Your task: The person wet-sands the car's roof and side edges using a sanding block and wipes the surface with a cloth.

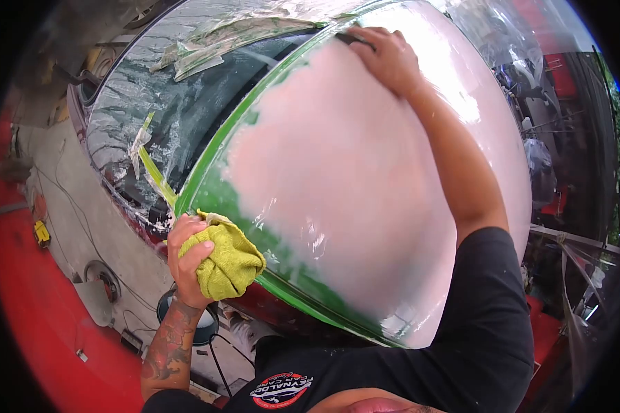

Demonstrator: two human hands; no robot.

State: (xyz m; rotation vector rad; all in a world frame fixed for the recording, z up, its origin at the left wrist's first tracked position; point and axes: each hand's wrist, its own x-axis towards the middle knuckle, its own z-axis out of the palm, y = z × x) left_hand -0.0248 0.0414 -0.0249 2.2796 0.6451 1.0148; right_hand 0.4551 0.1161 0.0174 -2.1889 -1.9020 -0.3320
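A car roof (337, 179) lies in front of me, pale pinkish over most of its surface, with green along its edges and a wet sheen. My right hand (389, 58) is pressed to the far part of the roof, its fingers closed over a dark sanding block (355, 40) that is mostly hidden. Near the roof's front left corner, my left hand (189, 258) grips a bunched yellow-green cloth (229, 260).
Left of the roof is the smeared windshield (165, 127), with loose masking paper (213, 48) and a strip of green tape (158, 175). A bucket (205, 327) stands below my left arm. Cables and a yellow tool (41, 234) lie on the floor.
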